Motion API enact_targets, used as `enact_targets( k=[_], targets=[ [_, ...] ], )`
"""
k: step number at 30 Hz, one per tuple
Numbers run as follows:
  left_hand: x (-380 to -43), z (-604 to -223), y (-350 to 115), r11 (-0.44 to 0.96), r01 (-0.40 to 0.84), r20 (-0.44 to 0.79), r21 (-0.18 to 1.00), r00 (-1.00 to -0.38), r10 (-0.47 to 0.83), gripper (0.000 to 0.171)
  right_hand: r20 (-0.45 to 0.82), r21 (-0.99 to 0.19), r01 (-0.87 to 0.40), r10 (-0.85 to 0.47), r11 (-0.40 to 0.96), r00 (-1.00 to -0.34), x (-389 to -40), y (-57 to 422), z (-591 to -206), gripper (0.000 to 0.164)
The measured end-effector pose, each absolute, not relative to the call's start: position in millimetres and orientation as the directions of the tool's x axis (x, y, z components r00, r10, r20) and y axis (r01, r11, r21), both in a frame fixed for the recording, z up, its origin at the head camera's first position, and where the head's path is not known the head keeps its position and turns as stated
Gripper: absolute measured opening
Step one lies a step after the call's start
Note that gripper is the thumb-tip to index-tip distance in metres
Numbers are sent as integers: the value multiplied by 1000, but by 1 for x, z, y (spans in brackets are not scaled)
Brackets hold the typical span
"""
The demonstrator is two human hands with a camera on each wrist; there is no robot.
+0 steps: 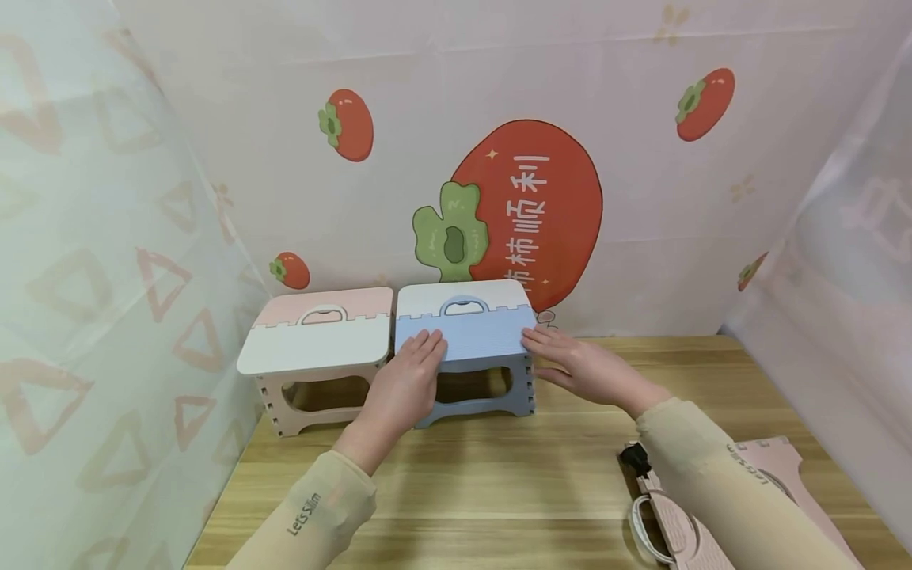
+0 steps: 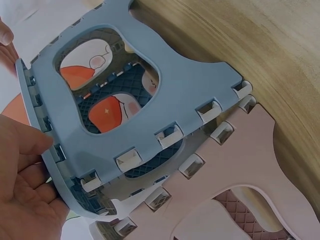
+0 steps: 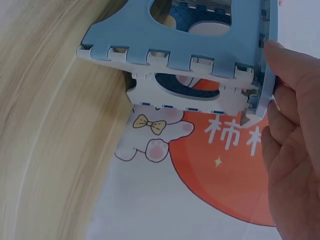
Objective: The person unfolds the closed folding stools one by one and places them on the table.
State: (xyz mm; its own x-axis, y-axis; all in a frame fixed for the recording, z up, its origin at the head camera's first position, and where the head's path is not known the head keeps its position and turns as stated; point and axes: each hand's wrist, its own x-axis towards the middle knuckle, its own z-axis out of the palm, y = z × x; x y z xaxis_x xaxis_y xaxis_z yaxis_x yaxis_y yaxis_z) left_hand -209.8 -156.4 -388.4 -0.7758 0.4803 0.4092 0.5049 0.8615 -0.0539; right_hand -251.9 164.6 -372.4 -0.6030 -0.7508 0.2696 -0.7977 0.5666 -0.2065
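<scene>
A blue-and-white folding step stool (image 1: pixel 466 336) stands unfolded on the table, with its carry handle in the middle of the top. Close beside its left edge stands an unfolded pink-and-white folding step stool (image 1: pixel 317 344). My left hand (image 1: pixel 406 384) rests with fairly straight fingers on the front left part of the blue top. At the right edge of that top, my right hand (image 1: pixel 587 368) touches with extended fingers, its thumb lower down. The left wrist view shows the left palm (image 2: pixel 20 170) by the blue rim. In the right wrist view, the right hand (image 3: pixel 300 115) lies along the top's edge.
A pink folding stool (image 1: pixel 687 526), folded flat, lies at the table's front right, partly hidden by my right sleeve. Beside it is a small black object (image 1: pixel 636 459). Printed cloth walls (image 1: pixel 641 237) with persimmon drawings enclose the wooden table (image 1: pixel 527 491) behind and at both sides.
</scene>
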Motion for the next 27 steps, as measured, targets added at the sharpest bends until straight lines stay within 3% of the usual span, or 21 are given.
enact_targets(
  k=[16, 27],
  targets=[
    [-211, -391, -158, 854, 516, 407, -64, -768, 495, 48, 180, -279, -662, -639, 696, -748, -241, 212, -366, 64],
    [-210, -394, -159, 841, 532, 402, -96, -753, 521, 54, 138, -298, -583, -570, 756, -810, -222, 263, -376, 67]
  ],
)
